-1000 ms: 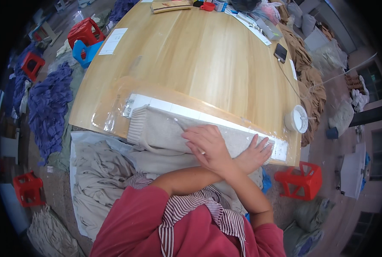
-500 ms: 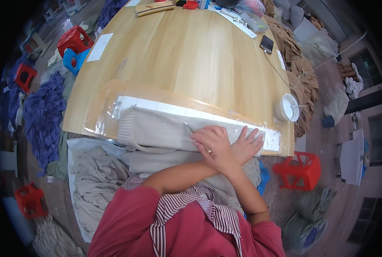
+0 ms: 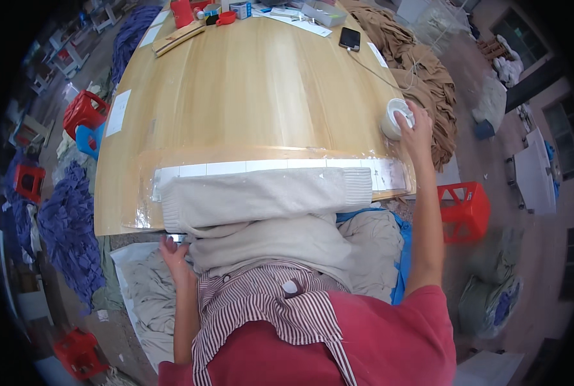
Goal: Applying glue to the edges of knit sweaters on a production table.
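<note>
Beige knit garment [image 3: 264, 193] lies folded across the table's [image 3: 229, 90] near edge, ribbed cuff toward 3 o'clock, lower layers hanging over the edge to 6 o'clock. Clock readings are from its middle, 12 being away from the wearer. White strip with dividing lines [image 3: 235, 167] runs along its 12 o'clock side, clear film around it.

White tub [image 3: 388, 128] on the table at 2 o'clock, apart from the garment. Right hand [image 3: 418, 132] is at the tub, fingers bent over the rim; can't tell whether they pinch the rim or something inside. Left hand [image 3: 176, 258] at 8 o'clock, just off the table edge beside the garment's left end, fingers released and loosely spread.

Farther out on the table: phone [image 3: 350, 39] with a cable at 1, red cup [image 3: 225, 18] between 11 and 12, long tan packet [image 3: 178, 40] at 11, white paper sheet [image 3: 118, 112] at 10 by the left edge.

Off the table: brown cloth [image 3: 438, 109] heaped at 2, red stool [image 3: 465, 212] at 3, more beige cloth [image 3: 376, 248] at 4 with blue sheeting [image 3: 403, 257] by it, striped apron [image 3: 274, 293] on the wearer at 6, purple cloth heap [image 3: 71, 238] between 8 and 9, blue stool [image 3: 88, 140] between 9 and 10.
</note>
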### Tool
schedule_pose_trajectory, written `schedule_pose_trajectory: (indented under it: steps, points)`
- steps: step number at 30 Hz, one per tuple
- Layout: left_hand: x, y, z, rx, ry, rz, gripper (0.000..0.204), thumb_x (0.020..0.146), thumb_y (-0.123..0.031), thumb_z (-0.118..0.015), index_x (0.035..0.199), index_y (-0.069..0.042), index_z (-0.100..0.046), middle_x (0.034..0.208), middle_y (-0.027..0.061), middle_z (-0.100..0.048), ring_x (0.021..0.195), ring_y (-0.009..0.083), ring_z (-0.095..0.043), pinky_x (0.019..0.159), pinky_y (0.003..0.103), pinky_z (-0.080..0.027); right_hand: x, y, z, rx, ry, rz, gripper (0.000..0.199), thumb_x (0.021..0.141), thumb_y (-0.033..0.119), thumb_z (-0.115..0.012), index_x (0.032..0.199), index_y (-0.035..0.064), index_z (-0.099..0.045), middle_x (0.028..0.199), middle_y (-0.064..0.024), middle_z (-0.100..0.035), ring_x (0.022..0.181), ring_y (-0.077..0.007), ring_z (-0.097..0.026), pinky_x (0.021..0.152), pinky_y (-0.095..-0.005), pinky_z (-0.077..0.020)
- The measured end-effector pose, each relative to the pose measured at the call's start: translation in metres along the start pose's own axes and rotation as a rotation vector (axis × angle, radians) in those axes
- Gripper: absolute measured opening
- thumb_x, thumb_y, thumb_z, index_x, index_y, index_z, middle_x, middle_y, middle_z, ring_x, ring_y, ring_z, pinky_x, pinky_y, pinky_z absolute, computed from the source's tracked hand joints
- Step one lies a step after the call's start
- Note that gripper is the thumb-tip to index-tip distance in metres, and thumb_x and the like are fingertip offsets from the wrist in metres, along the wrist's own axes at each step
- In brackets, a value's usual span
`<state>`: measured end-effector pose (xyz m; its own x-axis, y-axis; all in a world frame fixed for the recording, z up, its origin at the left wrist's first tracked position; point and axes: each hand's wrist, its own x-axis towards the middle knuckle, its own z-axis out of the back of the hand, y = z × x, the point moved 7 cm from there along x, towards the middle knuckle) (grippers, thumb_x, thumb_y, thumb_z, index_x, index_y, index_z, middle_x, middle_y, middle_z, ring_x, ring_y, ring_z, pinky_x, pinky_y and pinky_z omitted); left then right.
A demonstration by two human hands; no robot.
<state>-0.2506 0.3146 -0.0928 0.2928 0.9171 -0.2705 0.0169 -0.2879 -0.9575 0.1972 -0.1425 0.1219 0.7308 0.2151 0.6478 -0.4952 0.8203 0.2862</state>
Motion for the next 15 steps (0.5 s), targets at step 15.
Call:
schedule_pose_trajectory:
  steps: [15]
  points:
    - [-0.100,-0.267,-0.253,-0.137,1.001,-0.150,0.025,0.094,-0.019,-0.061,0.107,0.001,-0.058,0.093,0.0090,-0.065,0.080,0.0178,-0.065,0.076,0.034,-0.054,-0.086,0.162,0.065,1.087,-0.018,-0.277,0.025,0.092,0.002,-0.057,0.116,-0.0047,-0.057,0.104,-0.0091,-0.065,0.094,-0.0133,-0.059,0.086,-0.0267,-0.0467]
